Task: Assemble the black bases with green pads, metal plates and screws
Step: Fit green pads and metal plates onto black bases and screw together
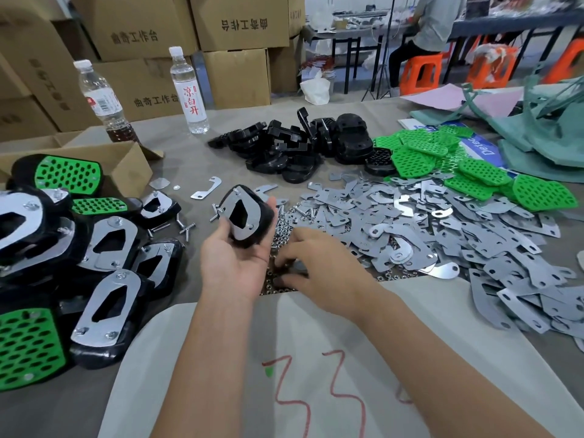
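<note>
My left hand (232, 263) grips a black base (248, 216) with a metal plate on its upper face, palm up, just above the table's middle. My right hand (311, 263) reaches down, fingers curled, into a patch of small nuts (278, 245) right of the left hand; I cannot see whether it holds one. Loose black bases (294, 147) are heaped at the back. Green pads (442, 162) lie to their right. A wide spread of metal plates (426, 229) covers the right side. A few screws (185, 229) lie left of the held base.
Several assembled bases (79, 248) are piled at the left beside an open cardboard box (126, 165). Two bottles (189, 90) stand at the back left, before stacked cartons. Green cloth (543, 131) lies at the far right. A person sits at a far table (423, 36).
</note>
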### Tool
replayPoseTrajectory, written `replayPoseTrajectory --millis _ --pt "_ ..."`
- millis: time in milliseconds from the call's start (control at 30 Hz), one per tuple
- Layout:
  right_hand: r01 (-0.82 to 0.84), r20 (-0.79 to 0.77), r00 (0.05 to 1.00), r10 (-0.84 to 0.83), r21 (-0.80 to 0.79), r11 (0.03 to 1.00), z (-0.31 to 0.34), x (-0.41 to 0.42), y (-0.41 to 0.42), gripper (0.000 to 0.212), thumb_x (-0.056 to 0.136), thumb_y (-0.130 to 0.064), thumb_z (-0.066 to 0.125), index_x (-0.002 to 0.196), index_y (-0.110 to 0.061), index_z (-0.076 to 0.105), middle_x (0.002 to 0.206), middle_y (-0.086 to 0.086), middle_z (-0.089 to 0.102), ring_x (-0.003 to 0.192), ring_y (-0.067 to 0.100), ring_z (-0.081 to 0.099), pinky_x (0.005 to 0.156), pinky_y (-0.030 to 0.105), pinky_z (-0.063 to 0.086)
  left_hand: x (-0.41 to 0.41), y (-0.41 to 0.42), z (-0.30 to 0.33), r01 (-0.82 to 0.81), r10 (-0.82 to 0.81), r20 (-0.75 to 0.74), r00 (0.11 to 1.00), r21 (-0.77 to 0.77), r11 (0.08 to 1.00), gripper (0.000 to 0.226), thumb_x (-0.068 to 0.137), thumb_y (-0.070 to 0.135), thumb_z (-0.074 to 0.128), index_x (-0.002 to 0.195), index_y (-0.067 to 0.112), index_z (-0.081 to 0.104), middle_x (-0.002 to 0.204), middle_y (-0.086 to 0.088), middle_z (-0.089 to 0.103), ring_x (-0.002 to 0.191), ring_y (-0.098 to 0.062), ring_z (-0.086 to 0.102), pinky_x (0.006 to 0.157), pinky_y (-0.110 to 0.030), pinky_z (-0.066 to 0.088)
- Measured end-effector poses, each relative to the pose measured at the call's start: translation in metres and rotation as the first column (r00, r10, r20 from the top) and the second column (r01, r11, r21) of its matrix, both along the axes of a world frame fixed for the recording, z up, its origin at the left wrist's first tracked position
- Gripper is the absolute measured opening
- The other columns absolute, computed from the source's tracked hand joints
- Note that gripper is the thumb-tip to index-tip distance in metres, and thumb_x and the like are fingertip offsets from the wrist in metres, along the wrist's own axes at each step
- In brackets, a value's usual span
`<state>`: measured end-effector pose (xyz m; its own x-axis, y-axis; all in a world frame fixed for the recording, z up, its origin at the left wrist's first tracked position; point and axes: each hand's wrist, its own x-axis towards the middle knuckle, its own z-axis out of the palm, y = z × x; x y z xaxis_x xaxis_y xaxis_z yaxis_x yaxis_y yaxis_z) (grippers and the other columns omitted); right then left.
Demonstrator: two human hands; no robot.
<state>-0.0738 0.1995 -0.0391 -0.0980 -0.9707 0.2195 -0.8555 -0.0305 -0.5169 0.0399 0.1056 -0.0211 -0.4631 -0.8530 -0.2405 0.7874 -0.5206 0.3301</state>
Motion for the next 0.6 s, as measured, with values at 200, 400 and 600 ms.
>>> replayPoseTrajectory --millis 200,400,600 --pt "-0.011 0.010 1.000 0.011 -0.018 1.000 0.002 0.002 0.001 0.010 0.088 -0.019 0.076 0.094 -0.016 0.070 0.099 0.002 0.054 0.092 0.022 0.054 0.082 0.043 0.046 0.001 0.001 0.000 0.051 -0.053 -0.082 0.995 -0.026 0.998 0.033 0.107 0.010 0.047 0.126 -0.014 0.059 0.127 -0.036 0.065 0.118 -0.049 0.065 0.104 -0.058 0.052" --pt "0.024 0.034 0.999 -0.025 0.031 0.999 -0.002 -0.003 0.000 0.008 0.095 -0.019 0.071 0.092 -0.012 0.068 0.100 0.001 0.056 0.097 0.020 0.055 0.087 0.037 0.044 0.001 0.005 -0.001 0.067 -0.071 -0.051 0.996 -0.071 0.995 0.034 0.083 -0.008 0.047 0.108 -0.020 0.066 0.124 -0.040 0.063 0.118 -0.053 0.064 0.110 -0.057 0.047" --pt "0.361 0.431 0.881 -0.197 -0.342 0.868 -0.007 -0.011 0.007 0.011 0.097 -0.012 0.071 0.086 -0.012 0.068 0.069 -0.004 0.062 0.066 0.015 0.056 0.065 0.029 0.047 -0.010 0.004 -0.013 0.034 0.036 0.262 0.964 -0.256 0.966 0.046 0.102 -0.013 0.039 0.145 0.001 0.048 0.129 -0.029 0.067 0.121 -0.045 0.066 0.101 -0.052 0.056"
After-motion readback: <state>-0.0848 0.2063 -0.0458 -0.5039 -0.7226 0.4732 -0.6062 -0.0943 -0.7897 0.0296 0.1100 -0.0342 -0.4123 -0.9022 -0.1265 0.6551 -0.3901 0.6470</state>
